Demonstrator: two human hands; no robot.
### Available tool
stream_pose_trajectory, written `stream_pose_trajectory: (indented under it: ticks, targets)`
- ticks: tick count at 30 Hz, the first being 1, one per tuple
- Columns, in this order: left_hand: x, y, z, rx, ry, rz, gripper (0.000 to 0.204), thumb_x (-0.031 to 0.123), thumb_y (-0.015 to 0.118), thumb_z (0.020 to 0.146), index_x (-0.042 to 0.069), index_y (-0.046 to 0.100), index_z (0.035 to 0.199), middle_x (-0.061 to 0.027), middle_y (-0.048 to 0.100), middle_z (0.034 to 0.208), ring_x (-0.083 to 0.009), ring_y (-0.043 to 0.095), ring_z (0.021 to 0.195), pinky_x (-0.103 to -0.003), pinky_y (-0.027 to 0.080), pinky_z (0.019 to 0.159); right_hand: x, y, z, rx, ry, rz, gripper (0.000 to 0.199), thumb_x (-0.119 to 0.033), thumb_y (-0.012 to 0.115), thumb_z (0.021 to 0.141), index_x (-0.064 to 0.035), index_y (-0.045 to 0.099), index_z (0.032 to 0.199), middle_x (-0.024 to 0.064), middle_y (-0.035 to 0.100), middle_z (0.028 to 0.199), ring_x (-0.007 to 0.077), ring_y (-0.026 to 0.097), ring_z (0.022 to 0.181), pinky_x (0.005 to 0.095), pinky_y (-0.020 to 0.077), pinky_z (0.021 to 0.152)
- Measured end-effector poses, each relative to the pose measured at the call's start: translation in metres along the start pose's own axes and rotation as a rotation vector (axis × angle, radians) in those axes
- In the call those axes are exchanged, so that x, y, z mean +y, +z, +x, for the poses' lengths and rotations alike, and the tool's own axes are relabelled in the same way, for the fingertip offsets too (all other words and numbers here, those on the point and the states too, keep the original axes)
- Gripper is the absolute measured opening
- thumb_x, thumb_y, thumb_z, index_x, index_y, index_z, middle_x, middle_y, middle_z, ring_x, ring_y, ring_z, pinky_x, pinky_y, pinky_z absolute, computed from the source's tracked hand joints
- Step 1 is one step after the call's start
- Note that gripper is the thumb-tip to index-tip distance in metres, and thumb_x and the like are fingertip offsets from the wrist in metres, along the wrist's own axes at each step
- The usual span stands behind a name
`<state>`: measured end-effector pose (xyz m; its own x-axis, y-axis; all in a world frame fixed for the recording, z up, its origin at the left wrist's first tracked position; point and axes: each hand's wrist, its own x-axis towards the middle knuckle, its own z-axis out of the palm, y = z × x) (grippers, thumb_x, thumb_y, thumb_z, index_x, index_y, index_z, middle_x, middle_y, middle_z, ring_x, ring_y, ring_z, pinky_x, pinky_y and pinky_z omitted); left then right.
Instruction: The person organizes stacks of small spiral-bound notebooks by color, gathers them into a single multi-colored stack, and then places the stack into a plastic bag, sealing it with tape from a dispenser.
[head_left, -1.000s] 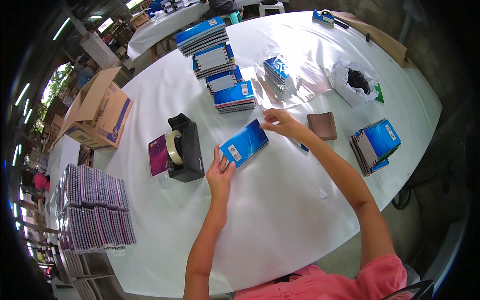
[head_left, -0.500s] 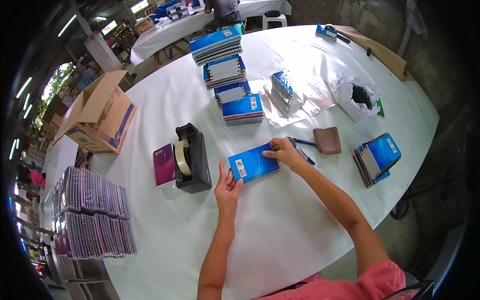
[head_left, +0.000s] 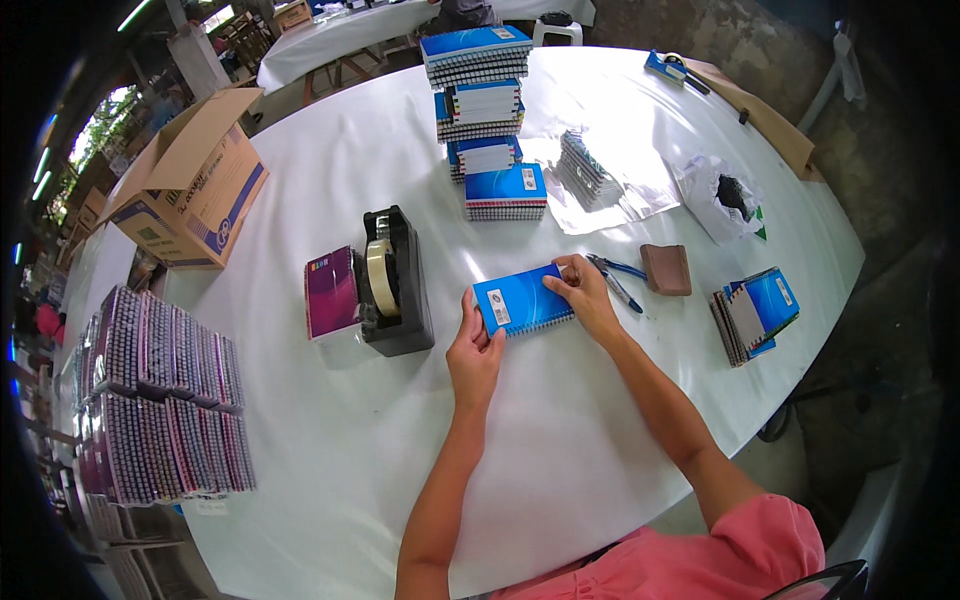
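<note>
Both my hands hold a small stack of blue spiral notebooks (head_left: 528,298) over the middle of the white table. My left hand (head_left: 474,345) grips its left end, the thumb at the lower corner. At the upper right corner, my right hand (head_left: 585,292) has its thumb on the cover and its fingers behind. The wire binding runs along the edge nearest me. Left of my left hand stands a black tape dispenser (head_left: 405,290) with a wide roll of tape. Beside my right hand lie pliers (head_left: 622,267), a pen (head_left: 624,293) and a brown block (head_left: 666,270).
A purple notebook (head_left: 332,292) lies left of the dispenser. Tall spiral-notebook stacks (head_left: 165,400) stand at the left, below an open carton (head_left: 190,185). Blue notebooks (head_left: 505,190) are piled ahead; more (head_left: 765,305) lie right. Beyond are a clear plastic sheet (head_left: 640,195) and a white bag (head_left: 705,205).
My left hand has closed in on the notebooks' left end, its fingers now along the edge. The view has shifted, so things on the table sit differently in it.
</note>
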<state>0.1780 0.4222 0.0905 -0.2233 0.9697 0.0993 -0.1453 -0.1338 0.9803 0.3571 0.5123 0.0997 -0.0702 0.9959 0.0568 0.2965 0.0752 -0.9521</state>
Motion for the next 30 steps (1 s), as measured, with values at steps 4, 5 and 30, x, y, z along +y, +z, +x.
stream_pose_trajectory:
  ticks: [4, 5, 30]
  targets:
    - [-0.004, 0.008, 0.000, -0.046, 0.002, 0.063, 0.073, -0.011, 0.057, 0.083, 0.003, 0.025, 0.147, -0.0148, 0.052, 0.131, -0.0126, 0.055, 0.108, -0.025, 0.044, 0.092, 0.008, -0.012, -0.004, 0.040, -0.059, -0.008, 0.035, -0.020, 0.071, 0.083, -0.0013, 0.057, 0.109, 0.0044, 0.057, 0.073, 0.0103, 0.051, 0.067, 0.0257, 0.0421, 0.060]
    - [-0.006, 0.006, 0.001, -0.029, -0.010, 0.094, 0.073, -0.011, 0.058, 0.082, 0.002, 0.026, 0.146, -0.0146, 0.049, 0.134, -0.0129, 0.055, 0.108, -0.025, 0.044, 0.093, 0.007, -0.008, -0.005, 0.029, -0.078, -0.004, 0.034, -0.021, 0.070, 0.083, -0.0023, 0.057, 0.109, 0.0037, 0.056, 0.071, 0.0098, 0.050, 0.066, 0.0261, 0.0412, 0.058]
    - [-0.013, 0.006, 0.007, 0.046, 0.108, 0.136, 0.063, -0.012, 0.055, 0.080, 0.003, 0.039, 0.140, -0.0084, 0.043, 0.143, -0.0146, 0.058, 0.108, -0.024, 0.048, 0.084, 0.017, 0.003, -0.004, 0.134, -0.208, -0.160, 0.041, -0.028, 0.070, 0.083, -0.0010, 0.057, 0.111, 0.0171, 0.064, 0.096, 0.0205, 0.061, 0.084, 0.0314, 0.0488, 0.076]
